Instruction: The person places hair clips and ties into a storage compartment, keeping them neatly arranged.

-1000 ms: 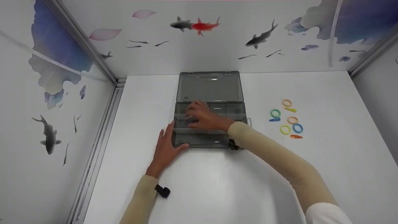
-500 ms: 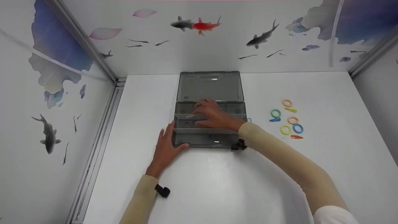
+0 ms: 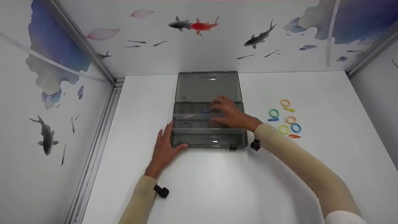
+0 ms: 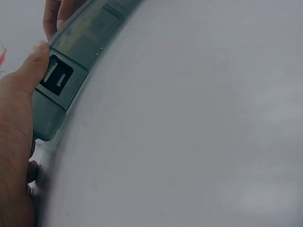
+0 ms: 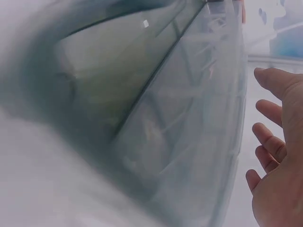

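Observation:
A grey see-through storage box (image 3: 214, 138) with its lid (image 3: 207, 87) laid back stands near the table's back edge. My left hand (image 3: 164, 149) holds its near left corner, thumb on the front rim and fingers along the left side. My right hand (image 3: 230, 111) hovers over the box's right part; in the right wrist view its fingers (image 5: 272, 144) are loosely spread with nothing between them. A pink hair clip (image 3: 189, 116) and a blue hair clip (image 3: 206, 111) show in the back row of the box.
To the right of the box lie several small rings, among them a green ring (image 3: 274, 113) and a blue ring (image 3: 296, 128). Near them are a yellow clip (image 3: 289, 109), a blue clip (image 3: 273, 119) and an orange clip (image 3: 294, 136). A printed wall (image 3: 155, 59) borders the table behind.
My right hand has moved rightward across the box, uncovering the pink clip and then the blue clip. My left hand has stayed at the corner.

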The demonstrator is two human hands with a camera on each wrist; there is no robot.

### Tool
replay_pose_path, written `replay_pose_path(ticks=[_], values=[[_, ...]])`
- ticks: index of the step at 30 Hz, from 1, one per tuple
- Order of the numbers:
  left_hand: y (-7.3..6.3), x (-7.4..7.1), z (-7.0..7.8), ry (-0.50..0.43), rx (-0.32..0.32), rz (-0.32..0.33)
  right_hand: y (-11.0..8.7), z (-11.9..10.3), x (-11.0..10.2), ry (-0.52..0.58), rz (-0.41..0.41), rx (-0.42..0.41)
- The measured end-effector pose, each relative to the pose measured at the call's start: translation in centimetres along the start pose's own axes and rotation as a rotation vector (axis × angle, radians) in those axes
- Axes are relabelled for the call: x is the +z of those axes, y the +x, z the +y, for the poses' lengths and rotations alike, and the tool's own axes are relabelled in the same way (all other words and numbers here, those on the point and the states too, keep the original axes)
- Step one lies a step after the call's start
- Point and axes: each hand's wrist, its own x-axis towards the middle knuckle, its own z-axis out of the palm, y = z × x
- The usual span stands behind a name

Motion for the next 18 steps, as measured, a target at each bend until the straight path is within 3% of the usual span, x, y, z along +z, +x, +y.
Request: replay_pose_path(ticks=[8,18], values=[[-0.2,0.1,0.0,-0.007,-0.017,0.0,-3.2,2.6,-1.1,0.018,0.093,0.078],[-0.2,0.0,-0.1,-0.009,0.017,0.014,-6.0,4.3,-3.1,0.05,0.174,0.21]])
